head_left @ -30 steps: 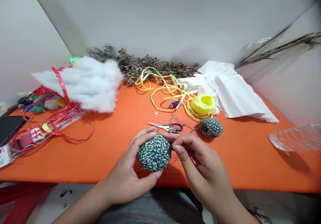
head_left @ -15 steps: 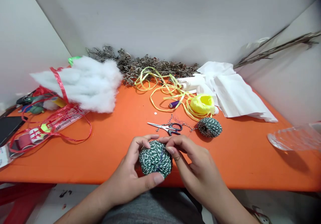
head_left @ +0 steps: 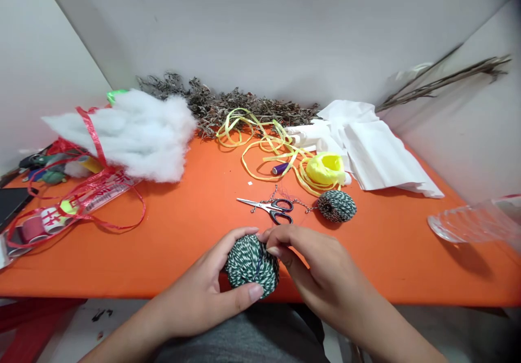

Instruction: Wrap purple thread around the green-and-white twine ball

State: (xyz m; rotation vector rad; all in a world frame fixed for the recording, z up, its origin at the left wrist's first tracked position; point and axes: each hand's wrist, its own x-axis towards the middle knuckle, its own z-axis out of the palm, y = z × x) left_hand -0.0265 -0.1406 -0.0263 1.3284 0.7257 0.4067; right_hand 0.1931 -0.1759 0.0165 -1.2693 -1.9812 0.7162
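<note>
A round, flattish ball of green and white yarn point(head_left: 249, 262) is held in my left hand point(head_left: 215, 287), its thumb across the near side and its fingers curled around the far side. A dark purple thread crosses the middle of the ball. My right hand point(head_left: 313, 265) pinches at the ball's right edge with thumb and forefinger; what lies between those fingertips is too small to make out. Just beyond my hands lie scissors point(head_left: 271, 207) with black handles. To their right is a smaller dark-and-white yarn ball point(head_left: 337, 206) with a loose twisted tail.
Yellow ribbon point(head_left: 252, 159), a yellow roll point(head_left: 324, 169) and a purple thread spool point(head_left: 280, 169) lie mid-table. White stuffing point(head_left: 142, 135) and red ribbon point(head_left: 91, 135) are left; white cloth point(head_left: 382, 154) and a clear plastic container point(head_left: 472, 222) right. Dried twigs point(head_left: 244, 105) line the back.
The yarn ball has tilted slightly in my left hand and dropped a little lower. My right hand has shifted slightly with its pinch kept. The whole view has moved a little.
</note>
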